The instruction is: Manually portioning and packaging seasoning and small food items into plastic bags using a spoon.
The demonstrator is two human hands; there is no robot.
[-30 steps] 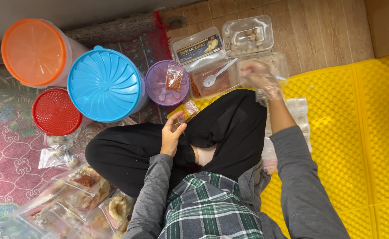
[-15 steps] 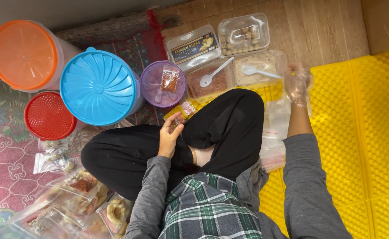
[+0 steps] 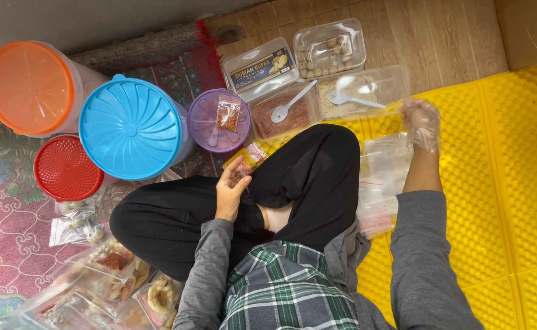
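While the person sits cross-legged on the floor, the left hand [image 3: 230, 194] rests on the knee with its fingers curled, pinching a small packet [image 3: 248, 156] with a yellow strip along its top. Just beyond that hand stands a purple round lid [image 3: 210, 131] with a small clear sachet [image 3: 227, 114] of red-brown powder lying on it. Left of it sit a large blue ribbed lid [image 3: 131, 128], an orange lid [image 3: 30, 87] and a smaller red lid [image 3: 65, 169].

Out to the side, the right hand [image 3: 421, 122], covered by a thin clear plastic glove, reaches over the yellow mat [image 3: 500, 183]; its fingers seem closed on the edge of a clear bag [image 3: 387, 160], though glare makes the grip hard to read. A stack of clear zip bags [image 3: 375, 211] lies below that wrist.

Between the hands, further out, are four clear rectangular tubs: one [image 3: 283, 113] of red powder with a white spoon [image 3: 293, 102], one [image 3: 366, 91] of pale crumbs with a spoon, one [image 3: 259, 68] with a dark and yellow label, one [image 3: 329, 49] of small round balls.

Near the left elbow lie filled snack packets [image 3: 106, 263].
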